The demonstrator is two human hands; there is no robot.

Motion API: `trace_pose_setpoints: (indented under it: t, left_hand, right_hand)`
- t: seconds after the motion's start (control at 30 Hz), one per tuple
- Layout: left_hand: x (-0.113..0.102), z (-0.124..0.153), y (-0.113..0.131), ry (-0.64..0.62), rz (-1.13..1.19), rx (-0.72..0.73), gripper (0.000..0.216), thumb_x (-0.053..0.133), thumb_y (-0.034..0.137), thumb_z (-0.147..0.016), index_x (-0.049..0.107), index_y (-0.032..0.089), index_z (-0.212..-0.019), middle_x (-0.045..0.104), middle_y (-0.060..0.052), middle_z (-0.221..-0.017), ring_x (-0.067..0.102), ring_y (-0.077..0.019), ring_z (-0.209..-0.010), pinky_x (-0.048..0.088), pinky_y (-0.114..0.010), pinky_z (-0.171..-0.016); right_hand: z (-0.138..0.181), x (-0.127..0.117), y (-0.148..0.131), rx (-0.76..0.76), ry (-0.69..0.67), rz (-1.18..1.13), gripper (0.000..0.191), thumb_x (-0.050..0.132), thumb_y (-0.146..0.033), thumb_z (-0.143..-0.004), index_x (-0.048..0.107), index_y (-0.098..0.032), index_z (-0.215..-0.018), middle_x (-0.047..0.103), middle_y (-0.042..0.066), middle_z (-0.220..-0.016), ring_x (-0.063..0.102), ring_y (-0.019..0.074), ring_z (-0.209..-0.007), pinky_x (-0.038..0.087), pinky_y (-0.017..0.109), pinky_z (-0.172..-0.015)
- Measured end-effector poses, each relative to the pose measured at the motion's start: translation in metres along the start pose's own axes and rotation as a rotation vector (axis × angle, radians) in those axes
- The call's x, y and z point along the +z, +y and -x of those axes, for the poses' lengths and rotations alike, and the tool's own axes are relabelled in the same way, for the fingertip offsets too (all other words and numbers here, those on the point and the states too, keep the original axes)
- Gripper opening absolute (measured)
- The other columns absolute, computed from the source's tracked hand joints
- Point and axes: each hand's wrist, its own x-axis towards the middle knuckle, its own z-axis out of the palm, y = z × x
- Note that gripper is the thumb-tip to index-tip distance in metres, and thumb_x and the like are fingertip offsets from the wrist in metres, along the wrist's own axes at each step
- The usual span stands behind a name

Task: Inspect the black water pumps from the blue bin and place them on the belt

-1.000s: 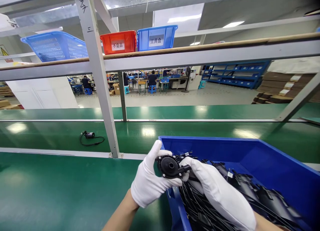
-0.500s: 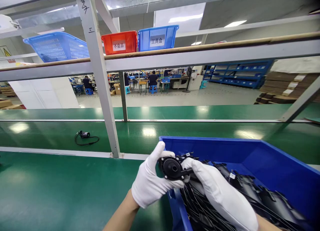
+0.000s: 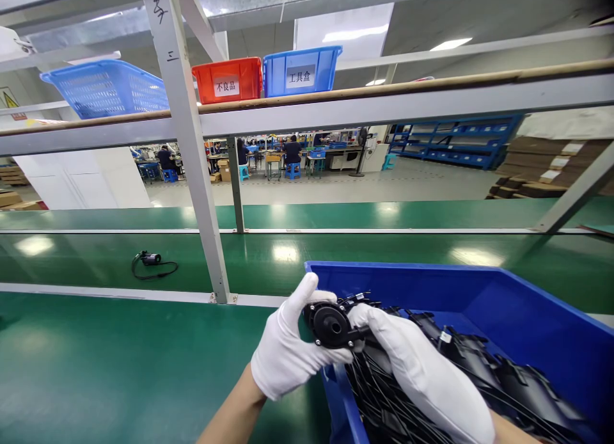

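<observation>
A small black water pump (image 3: 332, 324), with a round screwed cover and a side spout, is held up over the left end of a blue bin. My gloved left hand (image 3: 295, 341) grips its round body from the left, thumb raised along the rim. On the other side, the fingers of my gloved right hand (image 3: 407, 361) close around the spout end. Below and to the right, the blue bin (image 3: 412, 274) holds several more black pumps (image 3: 472, 354) and a tangle of black cables (image 3: 384, 393). My right forearm crosses above them.
Another pump with its cable (image 3: 152, 260) lies on the green belt (image 3: 259, 255) to the left. A white post (image 3: 196, 156) stands in front. Overhead, a shelf (image 3: 384, 105) carries a red bin (image 3: 228, 79), a blue bin (image 3: 301, 73) and a blue basket (image 3: 108, 89).
The pump on the belt has shifted left relative to the post. Both hands keep their grip on the held pump, almost unmoved. My view has shifted very slightly.
</observation>
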Motion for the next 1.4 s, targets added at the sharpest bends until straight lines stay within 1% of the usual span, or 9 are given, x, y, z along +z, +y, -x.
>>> trace_pose_setpoints:
  t: [0.1,0.2,0.63,0.77,0.9,1.1,1.2,1.3,1.4]
  left_hand:
    - [0.001,0.0,0.002,0.013,0.061,-0.048,0.11,0.094,0.013,-0.068,0.038,0.05,-0.154,0.069,0.002,-0.13,0.068,-0.0145,-0.114,0.049,-0.032,-0.109]
    - [0.0,-0.001,0.002,0.021,0.093,-0.075,0.109,0.095,0.013,-0.067,0.04,0.047,-0.154,0.07,0.001,-0.129,0.068,-0.0156,-0.115,0.048,-0.035,-0.111]
    - [0.001,-0.001,0.003,0.017,0.13,-0.111,0.109,0.096,0.013,-0.066,0.041,0.05,-0.153,0.07,0.002,-0.128,0.067,-0.0167,-0.116,0.044,-0.042,-0.117]
    - [0.001,0.0,0.003,0.012,0.142,-0.09,0.109,0.096,0.013,-0.065,0.041,0.05,-0.152,0.07,0.002,-0.127,0.067,-0.0165,-0.115,0.045,-0.041,-0.116]
    - [0.002,-0.001,0.003,0.022,0.145,-0.089,0.11,0.097,0.014,-0.064,0.041,0.044,-0.154,0.07,-0.002,-0.128,0.068,-0.0177,-0.115,0.046,-0.041,-0.115]
    - [0.005,-0.002,0.006,0.062,0.181,-0.189,0.107,0.096,0.014,-0.064,0.044,0.034,-0.155,0.071,-0.004,-0.125,0.068,-0.0182,-0.114,0.049,-0.041,-0.112]
    - [0.007,-0.002,0.007,0.075,0.196,-0.213,0.107,0.096,0.014,-0.064,0.044,0.033,-0.155,0.071,-0.004,-0.125,0.069,-0.0175,-0.114,0.051,-0.038,-0.11]
    - [0.007,-0.002,0.006,0.069,0.174,-0.181,0.107,0.096,0.013,-0.063,0.044,0.034,-0.154,0.071,-0.003,-0.125,0.069,-0.0167,-0.114,0.051,-0.036,-0.11]
    - [0.006,-0.002,0.006,0.052,0.133,-0.151,0.109,0.097,0.014,-0.062,0.043,0.033,-0.155,0.072,-0.003,-0.124,0.069,-0.0169,-0.114,0.051,-0.035,-0.11]
  right_hand:
    - [0.0,0.0,0.001,-0.013,-0.015,-0.004,0.037,0.037,-0.042,-0.111,0.062,-0.024,-0.089,0.067,-0.001,-0.086,0.062,0.0145,-0.078,0.049,0.022,-0.079]
    - [0.0,-0.001,0.001,-0.005,-0.036,-0.008,0.043,0.031,-0.043,-0.112,0.062,-0.024,-0.089,0.068,0.0,-0.087,0.062,0.0148,-0.079,0.05,0.023,-0.079]
    - [0.001,0.001,0.007,0.006,-0.027,-0.032,0.044,0.032,-0.046,-0.112,0.059,-0.023,-0.087,0.065,-0.001,-0.084,0.06,0.0145,-0.077,0.047,0.024,-0.079]
    - [0.002,0.0,0.006,0.008,-0.03,-0.042,0.046,0.03,-0.046,-0.112,0.06,-0.023,-0.087,0.066,-0.001,-0.084,0.061,0.0147,-0.077,0.048,0.024,-0.079]
    - [0.001,0.0,0.001,0.023,-0.037,-0.037,0.051,0.028,-0.05,-0.111,0.062,-0.023,-0.085,0.067,0.0,-0.082,0.061,0.0156,-0.074,0.05,0.026,-0.076]
    - [-0.004,0.0,-0.005,0.062,0.005,-0.003,0.054,0.027,-0.053,-0.11,0.062,-0.023,-0.081,0.067,0.002,-0.077,0.062,0.0174,-0.071,0.052,0.028,-0.074]
    - [-0.004,0.0,-0.002,0.057,0.015,0.051,0.049,0.032,-0.05,-0.109,0.062,-0.023,-0.082,0.069,0.003,-0.079,0.063,0.0189,-0.072,0.054,0.029,-0.073]
    - [-0.003,-0.002,0.002,0.037,-0.009,0.078,0.041,0.037,-0.046,-0.108,0.061,-0.024,-0.082,0.068,0.002,-0.081,0.062,0.0193,-0.072,0.054,0.029,-0.07]
    - [-0.005,-0.004,0.003,0.053,-0.078,0.091,0.043,0.034,-0.049,-0.108,0.058,-0.024,-0.082,0.066,0.001,-0.08,0.06,0.0179,-0.072,0.052,0.028,-0.069]
